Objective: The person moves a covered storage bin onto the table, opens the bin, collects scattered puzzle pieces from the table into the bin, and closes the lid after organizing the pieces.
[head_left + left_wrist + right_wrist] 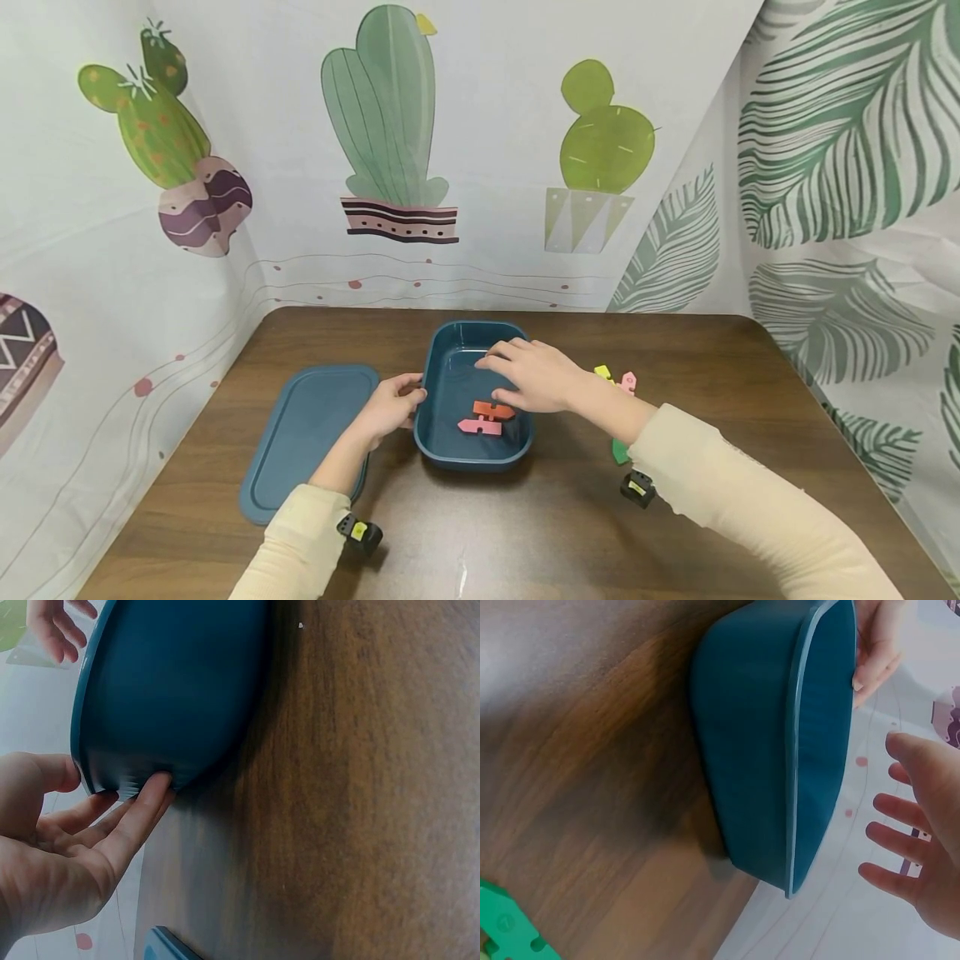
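Note:
A deep blue plastic box (476, 464) stands on the table, its mouth facing up. My left hand (390, 408) holds its left side; in the left wrist view the thumb is at the rim and the fingers (144, 799) lie against the outer wall. Above the box's right half hovers my right hand (536, 377), fingers spread with nothing in them. Inside the box lie an orange arrow-shaped piece (493, 410) and a pink arrow-shaped piece (480, 427), side by side near the front. In the right wrist view the right fingers (896, 840) are apart from the box's rim.
A flat blue lid (307, 442) lies left of the box. Right of it, partly hidden by my right forearm, are a yellow piece (603, 372), a pink piece (628, 382) and a notched green piece (514, 924). A patterned cloth (495, 167) hangs behind the table (705, 358).

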### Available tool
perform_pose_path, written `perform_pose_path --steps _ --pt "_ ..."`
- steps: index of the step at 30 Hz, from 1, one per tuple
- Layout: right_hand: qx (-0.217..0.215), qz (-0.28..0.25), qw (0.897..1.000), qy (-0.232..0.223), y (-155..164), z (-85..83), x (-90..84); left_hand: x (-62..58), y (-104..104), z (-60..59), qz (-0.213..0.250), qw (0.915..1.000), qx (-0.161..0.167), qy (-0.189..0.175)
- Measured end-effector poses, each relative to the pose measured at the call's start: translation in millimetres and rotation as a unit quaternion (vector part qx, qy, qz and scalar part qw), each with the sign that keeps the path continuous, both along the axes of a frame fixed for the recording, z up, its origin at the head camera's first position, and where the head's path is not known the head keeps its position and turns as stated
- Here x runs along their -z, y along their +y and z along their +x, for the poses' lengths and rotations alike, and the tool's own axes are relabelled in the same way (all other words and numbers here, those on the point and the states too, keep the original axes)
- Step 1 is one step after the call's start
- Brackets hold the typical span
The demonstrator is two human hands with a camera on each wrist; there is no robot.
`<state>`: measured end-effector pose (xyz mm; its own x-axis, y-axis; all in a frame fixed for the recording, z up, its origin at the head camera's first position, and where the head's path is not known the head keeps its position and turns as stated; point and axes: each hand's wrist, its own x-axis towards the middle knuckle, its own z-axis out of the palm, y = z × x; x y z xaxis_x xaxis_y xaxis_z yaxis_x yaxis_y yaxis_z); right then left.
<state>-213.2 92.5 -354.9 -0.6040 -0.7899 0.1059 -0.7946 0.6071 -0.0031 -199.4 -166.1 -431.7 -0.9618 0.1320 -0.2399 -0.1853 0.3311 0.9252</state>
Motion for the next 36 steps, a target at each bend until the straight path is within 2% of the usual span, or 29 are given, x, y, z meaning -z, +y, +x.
perform_pose_path --steps 10,14,17,24,36 --pt "-0.004 -0.019 0.999 0.031 14 3.1 -4.6 -0.6 0 0.5 0.006 1.0000 0.001 -0.004" --pt "0.000 -0.025 0.999 0.036 21 2.5 -6.8 -2.0 -1 2.3 0.007 0.9999 0.011 0.010" --pt "0.005 -0.027 0.999 0.037 26 2.1 -7.6 -2.2 -2 3.2 0.009 0.9996 0.018 0.018" --pt "0.020 -0.040 0.998 0.034 36 0.8 -8.7 -1.9 0 1.9 0.006 1.0000 0.007 -0.001" --pt "0.053 -0.057 0.997 0.023 54 -9.5 -8.5 0.9 -2 -0.7 0.010 0.9999 0.009 0.004"
